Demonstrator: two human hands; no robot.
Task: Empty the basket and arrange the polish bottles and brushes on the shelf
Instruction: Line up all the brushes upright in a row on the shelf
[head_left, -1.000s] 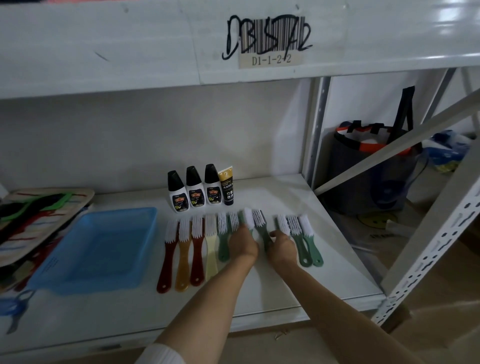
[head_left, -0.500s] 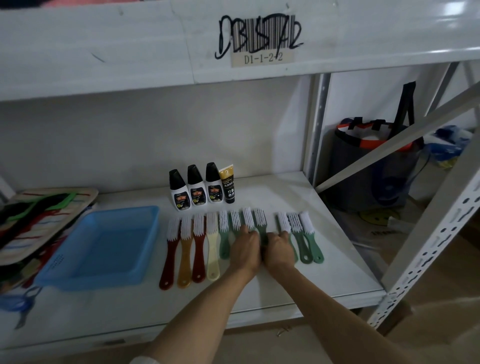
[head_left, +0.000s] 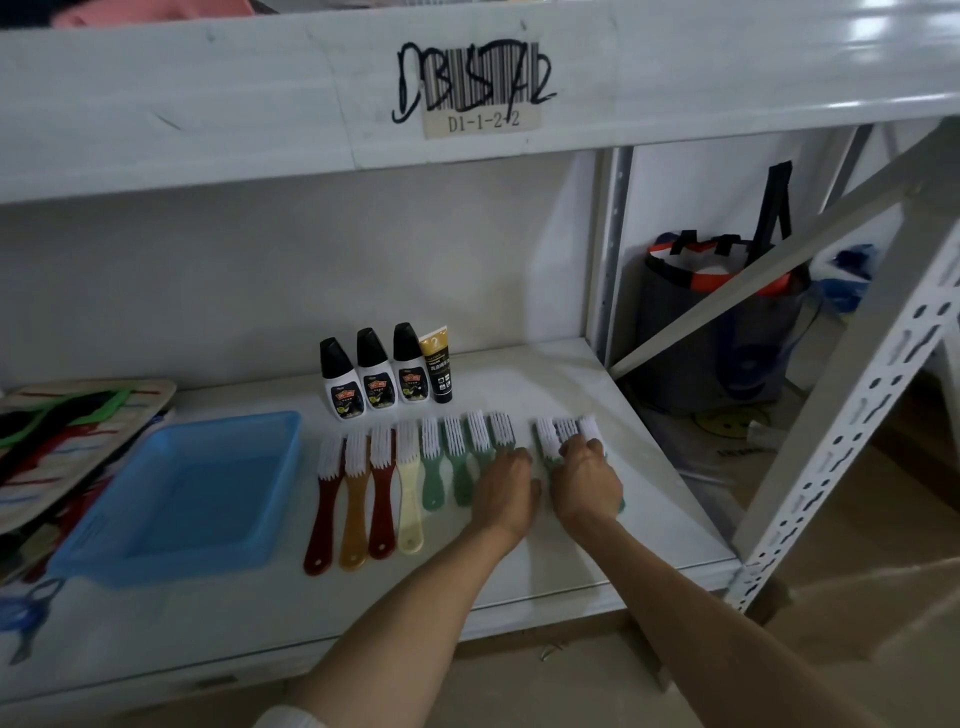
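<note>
At the far left of the white shelf (head_left: 597, 374) lie striped flat items (head_left: 67, 441), and just beside them sits the blue plastic basket (head_left: 104, 545), which looks empty. Behind the row of brushes stand three white polish bottles with black caps (head_left: 376, 376) and a dark tube (head_left: 438, 366), upright and touching in a line. In front, four long-handled brushes (head_left: 366, 493) in red, amber and cream lie side by side with bristles away from the person, then the short green brushes (head_left: 441, 467). The left hand (head_left: 506, 491) rests on the handles of the rightmost of these, fingers fairly flat. After a small gap, the right hand (head_left: 584, 480) covers three more green brushes (head_left: 563, 431), its fingers curled over them; whether it pinches one I cannot tell. The brushes look light, stiff and likely to slide, so nudging them by the handles, not the soft bristles, seems wise.
</note>
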